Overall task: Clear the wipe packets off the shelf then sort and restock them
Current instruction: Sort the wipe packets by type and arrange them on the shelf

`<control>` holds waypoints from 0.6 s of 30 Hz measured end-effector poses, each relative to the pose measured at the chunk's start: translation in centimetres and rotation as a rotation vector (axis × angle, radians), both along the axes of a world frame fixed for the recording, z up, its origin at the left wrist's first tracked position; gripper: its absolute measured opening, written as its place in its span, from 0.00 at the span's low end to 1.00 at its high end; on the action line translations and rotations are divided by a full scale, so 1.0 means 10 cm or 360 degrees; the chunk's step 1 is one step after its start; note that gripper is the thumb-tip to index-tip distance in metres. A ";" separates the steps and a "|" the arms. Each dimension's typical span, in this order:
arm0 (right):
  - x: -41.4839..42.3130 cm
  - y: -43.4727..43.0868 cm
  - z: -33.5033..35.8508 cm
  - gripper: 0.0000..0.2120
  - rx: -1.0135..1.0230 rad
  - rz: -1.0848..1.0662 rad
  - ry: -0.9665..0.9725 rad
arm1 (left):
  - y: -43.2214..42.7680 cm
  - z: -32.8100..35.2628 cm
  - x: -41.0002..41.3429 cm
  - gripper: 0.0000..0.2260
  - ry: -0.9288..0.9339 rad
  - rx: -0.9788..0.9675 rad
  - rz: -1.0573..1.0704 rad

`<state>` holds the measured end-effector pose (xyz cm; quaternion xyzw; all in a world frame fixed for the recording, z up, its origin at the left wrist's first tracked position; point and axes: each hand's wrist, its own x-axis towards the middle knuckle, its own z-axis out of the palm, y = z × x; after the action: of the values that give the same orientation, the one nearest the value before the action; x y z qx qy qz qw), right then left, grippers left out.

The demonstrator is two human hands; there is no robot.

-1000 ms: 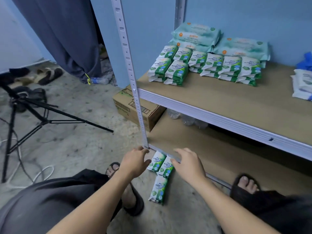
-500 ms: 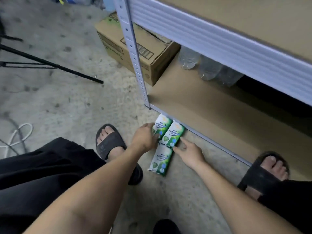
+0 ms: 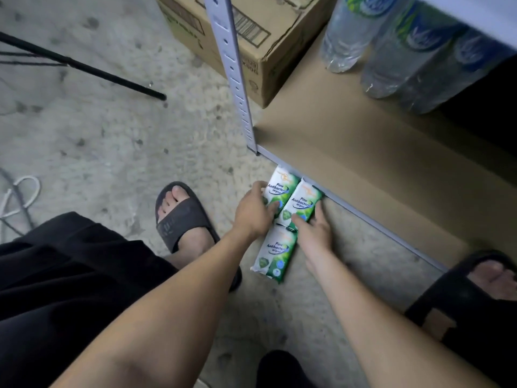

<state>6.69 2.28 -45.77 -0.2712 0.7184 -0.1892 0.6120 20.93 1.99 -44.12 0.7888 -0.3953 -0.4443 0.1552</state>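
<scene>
Floor, far left: black tripod leg (image 3: 84, 68) lies across the concrete, and a loop of pale cable (image 3: 16, 197) sits at the frame edge. Neither is in the way.

Centre: three green-and-white wipe packets are on the floor, against the front lip of the bottom shelf (image 3: 349, 141). The left packet (image 3: 282, 189) and right packet (image 3: 303, 203) lie side by side, touching, with their far ends at the lip. The third packet (image 3: 275, 253) lies just nearer the person, end to end with them.

Handling, judged: soft film pouches, light, with squashy contents and a slick wrapper. They likely sag if lifted by one end. Best taken across the long edges at mid-body, or stacked and clamped flat.

Left hand (image 3: 251, 211): fingers curled over the left packet's outer long edge, thumb side on its face. A grip, not a flat push.

Right hand (image 3: 316, 231): thumb on the near end of the right packet, fingers laid along its outer edge, pinching it.

Third packet: not held by either hand.

Right: clear water bottles (image 3: 349, 32) lie on the shelf board. A cardboard box (image 3: 251, 37) sits behind the upright post (image 3: 232, 71).
</scene>
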 end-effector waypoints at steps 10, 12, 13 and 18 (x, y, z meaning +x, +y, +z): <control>-0.03 -0.01 0.05 0.44 0.0042 -0.0019 -0.0036 | -0.05 0.02 0.04 0.13 0.0245 0.0046 0.0260; -0.03 -0.01 0.01 0.46 0.0024 -0.0043 -0.0019 | -0.03 0.02 0.03 0.13 0.0327 0.0042 0.0314; -0.03 -0.01 0.02 0.46 0.0011 -0.0048 0.0002 | -0.02 0.03 0.02 0.13 0.0403 0.0034 0.0375; -0.04 -0.04 0.05 0.39 0.0019 -0.0105 -0.0020 | -0.09 0.16 0.05 0.17 0.0590 0.0104 0.0517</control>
<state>6.32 1.87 -45.26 -0.2427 0.7241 -0.2067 0.6116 21.39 1.11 -42.53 0.7516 -0.2135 -0.5631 0.2690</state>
